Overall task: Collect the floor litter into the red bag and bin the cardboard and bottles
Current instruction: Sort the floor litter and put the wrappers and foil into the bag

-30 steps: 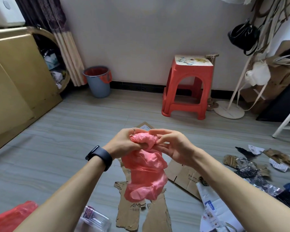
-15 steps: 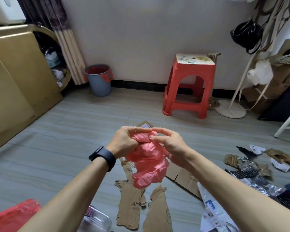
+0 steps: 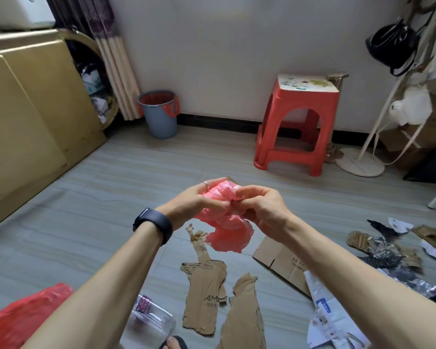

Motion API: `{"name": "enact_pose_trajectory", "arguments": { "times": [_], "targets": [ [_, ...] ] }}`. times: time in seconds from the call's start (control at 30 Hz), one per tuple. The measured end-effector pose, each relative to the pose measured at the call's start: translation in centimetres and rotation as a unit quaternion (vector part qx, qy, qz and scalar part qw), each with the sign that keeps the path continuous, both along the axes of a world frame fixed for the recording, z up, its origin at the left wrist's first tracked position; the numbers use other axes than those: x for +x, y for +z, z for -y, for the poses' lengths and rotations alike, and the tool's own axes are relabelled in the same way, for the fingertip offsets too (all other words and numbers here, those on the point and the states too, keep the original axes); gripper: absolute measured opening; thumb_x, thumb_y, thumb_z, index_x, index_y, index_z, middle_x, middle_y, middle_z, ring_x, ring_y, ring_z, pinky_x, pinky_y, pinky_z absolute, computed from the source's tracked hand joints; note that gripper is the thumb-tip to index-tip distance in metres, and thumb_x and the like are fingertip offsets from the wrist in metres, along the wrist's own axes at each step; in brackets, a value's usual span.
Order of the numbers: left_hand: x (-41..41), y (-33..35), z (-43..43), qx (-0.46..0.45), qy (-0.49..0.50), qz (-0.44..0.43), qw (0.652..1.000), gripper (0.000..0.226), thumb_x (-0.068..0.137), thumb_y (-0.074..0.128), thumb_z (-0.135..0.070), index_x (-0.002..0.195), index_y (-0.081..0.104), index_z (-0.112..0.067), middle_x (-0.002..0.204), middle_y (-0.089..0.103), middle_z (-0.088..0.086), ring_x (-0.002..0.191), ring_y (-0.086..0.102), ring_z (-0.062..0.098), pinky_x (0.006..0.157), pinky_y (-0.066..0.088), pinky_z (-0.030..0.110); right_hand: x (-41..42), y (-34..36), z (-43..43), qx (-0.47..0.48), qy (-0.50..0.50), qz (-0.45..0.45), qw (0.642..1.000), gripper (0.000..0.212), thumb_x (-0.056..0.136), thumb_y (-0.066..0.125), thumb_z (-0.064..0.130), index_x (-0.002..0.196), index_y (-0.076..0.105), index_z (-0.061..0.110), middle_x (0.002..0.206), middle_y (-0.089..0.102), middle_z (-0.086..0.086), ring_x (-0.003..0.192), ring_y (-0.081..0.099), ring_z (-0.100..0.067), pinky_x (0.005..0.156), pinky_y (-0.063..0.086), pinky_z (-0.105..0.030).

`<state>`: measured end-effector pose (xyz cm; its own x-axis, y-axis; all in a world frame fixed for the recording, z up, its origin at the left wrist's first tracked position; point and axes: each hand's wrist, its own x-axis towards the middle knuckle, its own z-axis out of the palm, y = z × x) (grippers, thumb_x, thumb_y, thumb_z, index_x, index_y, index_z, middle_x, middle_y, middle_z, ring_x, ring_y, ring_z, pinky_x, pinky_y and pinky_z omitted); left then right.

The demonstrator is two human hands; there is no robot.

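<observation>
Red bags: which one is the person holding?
The crumpled pink-red bag at centre, pinched between the left hand and right hand. The other red bag lies on the floor at lower left; a red liner sits in the grey bin.

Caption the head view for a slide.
The left hand and right hand grip a crumpled red bag above torn cardboard, a plastic bottle and scattered floor litter.
</observation>
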<state>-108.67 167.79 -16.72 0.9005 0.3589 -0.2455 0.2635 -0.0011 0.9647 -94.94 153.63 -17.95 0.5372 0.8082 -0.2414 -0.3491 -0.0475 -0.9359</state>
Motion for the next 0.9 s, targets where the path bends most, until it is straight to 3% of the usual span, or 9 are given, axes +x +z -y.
{"name": "enact_pose_trajectory", "arguments": {
  "times": [0.13,0.27,0.33,0.4,0.5,0.6,0.7,0.8,0.9],
  "targets": [
    [-0.4,-0.3,-0.2,0.041,0.019,-0.018,0.999,0.053,0.075,0.085,-0.014,0.123,0.064,-0.017,0.108,0.074,0.011,0.099,0.072,0.026,0.089,0.058,0.040,-0.4,-0.1,-0.2,0.001,0.000,0.019,1.000,0.034,0.076,0.061,-0.026,0.074,0.070,0.006,0.073,0.068,-0.016,0.057,0.065,-0.030,0.057,0.060,-0.035],
    [-0.3,-0.8,-0.3,0.156,0.063,-0.023,0.985,0.059,0.067,0.090,-0.016,0.121,0.065,-0.020,0.104,0.074,0.001,0.098,0.071,0.019,0.086,0.059,0.037,-0.4,-1.2,-0.4,-0.083,-0.007,0.239,0.967,0.040,0.069,0.077,0.005,0.100,0.065,0.026,0.104,0.070,-0.002,0.084,0.072,-0.021,0.074,0.062,-0.042],
    [-0.2,-0.8,-0.6,0.165,0.088,-0.005,0.982,0.061,0.062,0.091,-0.015,0.117,0.067,-0.022,0.104,0.074,-0.001,0.097,0.071,0.018,0.085,0.060,0.038,0.2,-1.3,-0.3,-0.102,0.036,0.186,0.977,0.063,0.061,0.078,0.024,0.120,0.059,0.034,0.123,0.065,0.001,0.109,0.066,-0.018,0.092,0.055,-0.044],
    [-0.1,-0.5,-0.6,0.156,0.101,0.014,0.982,0.058,0.063,0.091,-0.009,0.115,0.069,-0.023,0.104,0.074,0.001,0.096,0.072,0.021,0.082,0.061,0.040,0.6,-1.1,-0.1,-0.091,0.105,0.086,0.987,0.070,0.064,0.079,0.042,0.130,0.057,0.038,0.133,0.061,0.004,0.124,0.056,-0.020,0.105,0.044,-0.046],
    [0.3,-0.3,0.1,0.160,0.085,0.006,0.984,0.053,0.065,0.089,-0.006,0.110,0.070,-0.027,0.098,0.075,0.003,0.086,0.073,0.023,0.071,0.062,0.041,0.4,-0.5,0.1,-0.085,0.149,0.053,0.984,0.065,0.077,0.074,0.063,0.134,0.054,0.041,0.133,0.063,0.000,0.115,0.065,-0.027,0.101,0.051,-0.044],
    [0.5,-0.2,0.7,0.202,0.105,-0.002,0.974,0.046,0.067,0.077,-0.002,0.101,0.072,-0.033,0.081,0.072,0.002,0.062,0.070,0.023,0.054,0.060,0.038,-0.1,-0.2,-0.2,-0.066,0.104,0.033,0.992,0.049,0.082,0.080,0.039,0.125,0.066,0.022,0.118,0.072,-0.011,0.096,0.073,-0.031,0.083,0.060,-0.042],
    [0.3,-0.2,0.6,0.206,0.112,-0.001,0.972,0.044,0.070,0.071,0.003,0.099,0.072,-0.030,0.067,0.069,-0.003,0.051,0.061,0.020,0.052,0.057,0.036,-0.3,0.2,-0.5,-0.056,0.063,0.039,0.996,0.041,0.079,0.084,0.022,0.115,0.071,0.009,0.108,0.074,-0.016,0.090,0.075,-0.033,0.074,0.060,-0.039],
    [-0.1,0.1,0.2,0.121,0.065,-0.015,0.990,0.056,0.066,0.066,0.007,0.110,0.072,-0.028,0.084,0.073,0.005,0.064,0.063,0.020,0.062,0.054,0.036,-0.2,0.1,-0.6,-0.053,0.044,0.059,0.996,0.029,0.080,0.081,0.008,0.108,0.072,0.002,0.098,0.075,-0.016,0.081,0.074,-0.031,0.066,0.060,-0.037],
    [-0.7,0.5,-0.4,0.030,0.041,0.002,0.999,0.061,0.062,0.067,-0.009,0.120,0.070,-0.028,0.111,0.074,0.004,0.093,0.072,0.023,0.082,0.058,0.039,0.2,0.2,-0.5,-0.050,0.031,0.068,0.996,0.026,0.079,0.075,-0.006,0.104,0.074,0.001,0.089,0.073,-0.014,0.075,0.072,-0.029,0.064,0.059,-0.036]
  ]
}}
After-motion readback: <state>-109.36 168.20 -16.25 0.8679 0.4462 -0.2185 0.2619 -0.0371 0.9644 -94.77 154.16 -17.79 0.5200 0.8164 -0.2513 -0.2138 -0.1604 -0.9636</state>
